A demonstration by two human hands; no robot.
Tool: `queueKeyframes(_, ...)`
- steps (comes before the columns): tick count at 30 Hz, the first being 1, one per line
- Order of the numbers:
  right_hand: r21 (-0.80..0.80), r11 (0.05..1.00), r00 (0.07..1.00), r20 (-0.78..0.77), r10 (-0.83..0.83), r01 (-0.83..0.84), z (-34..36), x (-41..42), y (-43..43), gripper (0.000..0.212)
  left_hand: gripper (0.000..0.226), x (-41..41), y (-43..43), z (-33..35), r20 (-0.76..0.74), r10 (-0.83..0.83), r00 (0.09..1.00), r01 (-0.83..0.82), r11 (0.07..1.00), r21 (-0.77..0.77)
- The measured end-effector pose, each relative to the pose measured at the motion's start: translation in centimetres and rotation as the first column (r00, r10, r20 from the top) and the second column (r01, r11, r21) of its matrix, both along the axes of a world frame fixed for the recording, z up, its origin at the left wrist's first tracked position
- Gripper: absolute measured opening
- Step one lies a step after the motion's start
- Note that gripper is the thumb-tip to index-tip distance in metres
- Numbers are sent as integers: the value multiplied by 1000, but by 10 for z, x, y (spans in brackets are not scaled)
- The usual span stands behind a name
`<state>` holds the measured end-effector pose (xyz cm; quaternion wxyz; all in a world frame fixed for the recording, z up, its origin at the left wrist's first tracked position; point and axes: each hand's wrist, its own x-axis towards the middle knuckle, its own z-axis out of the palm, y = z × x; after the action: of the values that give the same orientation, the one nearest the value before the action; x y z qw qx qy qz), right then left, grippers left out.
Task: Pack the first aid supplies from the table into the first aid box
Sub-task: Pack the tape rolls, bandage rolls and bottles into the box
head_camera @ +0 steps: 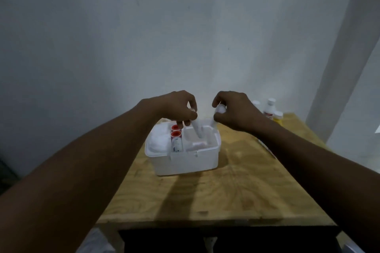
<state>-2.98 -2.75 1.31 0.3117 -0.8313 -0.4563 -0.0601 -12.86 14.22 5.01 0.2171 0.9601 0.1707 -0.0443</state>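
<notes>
Table: pale plywood tabletop with visible grain, set against a grey-white wall; the shadows of both forearms fall across its near half.
First aid box: open white plastic rectangular box standing near the middle of the table; inner tray divided into compartments.
Left compartment: white fluffy cotton wadding fills it.
Middle compartment: two small rolls with orange-red ends, one behind the other; in front of them a white printed tube lying on its side.
Right compartment: a pale flat packet lies on its floor; detail too blurred to read.
Left hand: the left hand hovers over the box, fingers curled round the top of a white rolled item that slants down into the right compartment.
Right hand: the right hand is above the box's far right corner, closed round a second white rolled item, its round end showing between thumb and fingers.
Far right corner: small white plastic bottles, one with a red label, grouped on the table beside a yellow item; well apart from the box.
Right edge: a thin white strip-like object lies beneath the right forearm; identity unclear.
</notes>
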Motion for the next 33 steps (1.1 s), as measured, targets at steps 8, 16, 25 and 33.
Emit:
queueKeyframes(8, -37, 995, 994, 52, 94, -92, -21, -27, 18, 28, 26, -3, 12, -23, -31, -33, 999, 36, 994, 106)
queueKeyframes(16, -203, 967, 987, -91, 136, -152, -43, -31, 17, 38, 27, 1, 7, -47, -193, -132, 972, 173, 960, 219)
queueKeyframes(25, -193, 943, 932, -299, 207, -271, -35, -28, 15, 35, 40, 0, 12, -36, -330, -89, 940, 124, 988, 88)
queueKeyframes(33, -132, 950, 928, -291, 235, -282, -33, -27, 16, 19, 30, -3, 14, -36, -313, -139, 939, 168, 983, 67)
